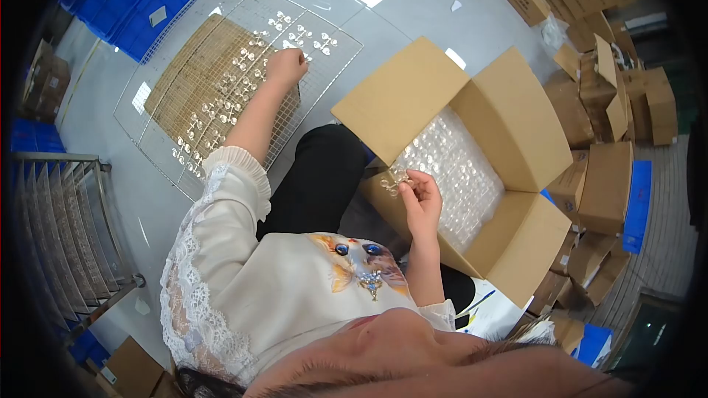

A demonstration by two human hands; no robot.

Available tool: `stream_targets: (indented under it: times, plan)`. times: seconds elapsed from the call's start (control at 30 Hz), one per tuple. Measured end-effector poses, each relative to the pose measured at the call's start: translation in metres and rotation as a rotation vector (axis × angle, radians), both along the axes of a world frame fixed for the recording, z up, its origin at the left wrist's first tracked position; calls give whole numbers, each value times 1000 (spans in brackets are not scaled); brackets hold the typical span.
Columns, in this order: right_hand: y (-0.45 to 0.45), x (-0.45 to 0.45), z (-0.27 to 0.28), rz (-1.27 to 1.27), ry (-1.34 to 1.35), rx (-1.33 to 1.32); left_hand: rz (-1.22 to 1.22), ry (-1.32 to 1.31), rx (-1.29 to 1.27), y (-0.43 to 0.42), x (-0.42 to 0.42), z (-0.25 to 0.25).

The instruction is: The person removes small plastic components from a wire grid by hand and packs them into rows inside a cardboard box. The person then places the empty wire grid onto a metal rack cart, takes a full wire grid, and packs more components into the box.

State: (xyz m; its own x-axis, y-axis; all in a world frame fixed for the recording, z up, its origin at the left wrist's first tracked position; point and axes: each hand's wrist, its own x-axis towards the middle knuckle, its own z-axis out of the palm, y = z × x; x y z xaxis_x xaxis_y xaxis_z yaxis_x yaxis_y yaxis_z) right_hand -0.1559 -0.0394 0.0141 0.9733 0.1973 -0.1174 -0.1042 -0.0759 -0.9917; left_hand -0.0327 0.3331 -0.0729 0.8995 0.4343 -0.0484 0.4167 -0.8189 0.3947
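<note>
Head view, right hand [422, 197] pinching a clear piece [392, 184] near an open carton [407, 92], left hand [285, 68] curled over wire rack [199, 55], its hold unclear.

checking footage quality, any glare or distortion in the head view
Head view: shapes bow towards the dark, rounded border; head view: white glare patches on the floor; head view: glints make the clear contents of the open box hard to separate; head view: the right hand is fairly sharp, its clear piece less distinct.
</note>
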Motion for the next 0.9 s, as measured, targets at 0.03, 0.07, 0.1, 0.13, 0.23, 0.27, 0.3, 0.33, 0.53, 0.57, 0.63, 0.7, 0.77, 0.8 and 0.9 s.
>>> stream_targets:
  times: [0.03, 0.07, 0.1, 0.13, 0.23, 0.27, 0.3, 0.33, 0.53, 0.57, 0.63, 0.7, 0.77, 0.8, 0.9]
  plan:
    - [-1, -1, -2, 2, 0, 12, 15, -47, -10, -1, -2, 0]
    - [-3, -2, -4, 3, -2, 25, 30, -95, -21, -1, -5, 1]
    - [-4, -3, -5, 4, -4, 38, 45, -144, -32, -4, -7, 5]
    - [-4, -3, -5, 5, -8, 52, 60, -193, -42, -8, -9, 8]
    - [-4, -1, 1, 19, -33, 15, 40, -352, -601, -46, -32, 35]
    - [-5, -1, 3, 24, -38, -11, 36, -411, -890, -66, -44, 47]
    - [-8, -2, 5, 26, -39, -39, 36, -455, -1184, -86, -56, 57]
    - [-8, -1, 5, 30, -82, 5, 21, -424, -1201, -105, -67, 65]
    - [3, 4, 31, -11, -252, 100, -175, -224, -1540, -183, -111, 97]
    - [3, 4, 33, -33, -269, 63, -198, -217, -1570, -189, -114, 98]
    - [1, 4, 35, -71, -309, -6, -246, -210, -1624, -197, -118, 99]
    - [-3, 4, 35, -84, -319, -18, -244, -191, -1628, -204, -120, 99]
    - [-7, 4, 34, -103, -338, -39, -231, -161, -1631, -210, -122, 97]
    - [-8, 4, 33, -113, -346, -49, -225, -144, -1631, -213, -122, 96]
    - [-16, 5, 31, -100, -335, -88, -191, -125, -1684, -219, -123, 97]
